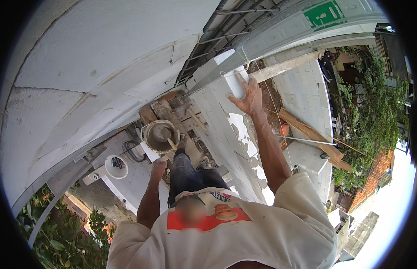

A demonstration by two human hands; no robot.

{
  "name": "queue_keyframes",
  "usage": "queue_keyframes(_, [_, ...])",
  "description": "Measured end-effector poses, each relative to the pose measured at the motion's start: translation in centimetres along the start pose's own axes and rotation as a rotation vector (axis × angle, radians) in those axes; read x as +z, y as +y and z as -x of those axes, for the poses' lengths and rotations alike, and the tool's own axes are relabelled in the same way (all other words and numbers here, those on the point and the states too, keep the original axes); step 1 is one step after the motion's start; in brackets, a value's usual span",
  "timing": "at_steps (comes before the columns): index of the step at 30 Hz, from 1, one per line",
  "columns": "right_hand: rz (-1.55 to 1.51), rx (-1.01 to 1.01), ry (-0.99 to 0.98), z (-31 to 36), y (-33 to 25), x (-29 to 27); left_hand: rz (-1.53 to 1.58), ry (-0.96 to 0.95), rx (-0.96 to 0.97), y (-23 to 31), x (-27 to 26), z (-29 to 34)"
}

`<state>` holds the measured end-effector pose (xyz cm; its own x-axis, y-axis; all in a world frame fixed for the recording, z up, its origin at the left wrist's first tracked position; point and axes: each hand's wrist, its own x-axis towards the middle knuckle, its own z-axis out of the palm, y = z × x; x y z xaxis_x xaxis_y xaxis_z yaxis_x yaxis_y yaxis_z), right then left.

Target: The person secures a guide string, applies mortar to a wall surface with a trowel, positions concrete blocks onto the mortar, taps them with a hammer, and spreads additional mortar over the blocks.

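Observation:
My right hand [250,97] reaches forward with fingers spread and rests on a white lightweight block [225,57] on top of the low wall [213,105]. A thin string [272,93] runs close beside that hand. My left hand [158,168] hangs low with its fingers curled. Whether it holds anything is hidden. Just ahead of it stands a bucket [148,141] of grey mortar, and a tool handle [172,144] leans out over its rim. Wet-looking white patches [244,134] mark the wall's side and top between my arms.
A tall block wall [105,49] rises on my left, with steel reinforcing bars [204,42] at its end. A white pail [116,166] with small items stands left of the bucket. Wooden planks [311,134] lie beyond the low wall. A hammer-like tool [197,119] lies near my feet.

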<state>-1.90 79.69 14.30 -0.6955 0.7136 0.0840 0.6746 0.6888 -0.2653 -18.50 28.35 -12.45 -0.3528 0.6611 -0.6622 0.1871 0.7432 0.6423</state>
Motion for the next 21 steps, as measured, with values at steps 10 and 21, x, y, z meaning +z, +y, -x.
queue_keyframes(10, [-0.23,0.238,-0.044,7.4,3.0,-0.9,0.924,-0.394,0.028,29.1,3.1,-12.8])
queue_keyframes(21, [-0.17,0.289,-0.097,7.5,3.3,-1.4,1.075,-0.346,-0.051,39.7,8.4,-17.2])
